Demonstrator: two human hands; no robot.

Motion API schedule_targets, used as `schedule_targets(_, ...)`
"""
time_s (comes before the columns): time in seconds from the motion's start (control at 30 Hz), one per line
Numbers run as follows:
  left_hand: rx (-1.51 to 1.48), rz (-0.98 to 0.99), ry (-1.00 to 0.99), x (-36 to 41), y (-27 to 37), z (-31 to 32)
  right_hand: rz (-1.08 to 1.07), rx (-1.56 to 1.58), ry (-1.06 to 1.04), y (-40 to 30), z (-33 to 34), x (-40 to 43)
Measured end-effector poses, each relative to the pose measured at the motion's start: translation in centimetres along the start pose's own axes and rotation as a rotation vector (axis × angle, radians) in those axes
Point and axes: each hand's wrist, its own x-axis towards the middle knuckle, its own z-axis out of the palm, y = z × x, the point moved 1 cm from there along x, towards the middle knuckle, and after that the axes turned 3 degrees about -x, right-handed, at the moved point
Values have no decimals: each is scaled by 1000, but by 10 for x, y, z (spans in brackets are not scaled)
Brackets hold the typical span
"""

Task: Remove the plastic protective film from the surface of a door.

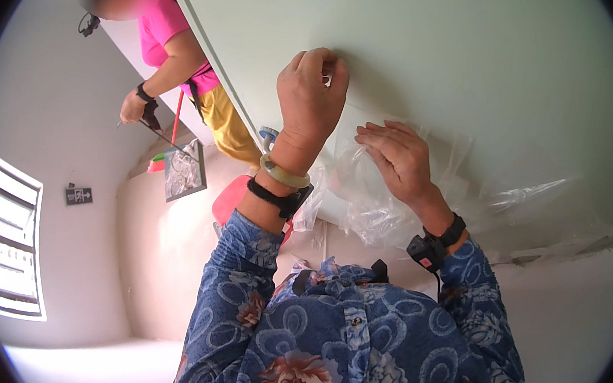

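A large pale green panel (491, 60), like a door leaf, stands before me. My left hand (313, 92) is up against it with thumb and forefinger curled towards each other; whether anything thin is pinched there cannot be made out. Clear plastic film (371, 209) hangs crumpled along the panel's lower part and stretches to the right. My right hand (398, 159) lies over the film's upper edge, its fingers close together and pointing left. A grip on the film is not clear from this angle. A pale bangle (284, 173) circles my left wrist.
Beyond the panel's left edge, a person (160, 39) in pink and yellow holds a long-handled dustpan (184, 171) with crumpled plastic in it. Nearby are a red-handled broom (157, 163) and a red plastic object (230, 198). A barred window (3, 240) is at far left.
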Motion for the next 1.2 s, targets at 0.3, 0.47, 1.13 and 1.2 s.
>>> schedule_targets(0.3, 100, 0, 0, -2, -29, 2, 6, 19, 8, 0, 21, 1)
schedule_targets(0.47, 5, -126, 32, -3, -31, -5, 2, 26, 15, -5, 19, -2)
schedule_targets(1.13, 141, -39, 12, 7, -7, -16, -11, 60, 30, -16, -1, -3)
schedule_targets(1.2, 96, -101, 20, 5, -13, -18, -8, 58, 31, -15, 0, -4)
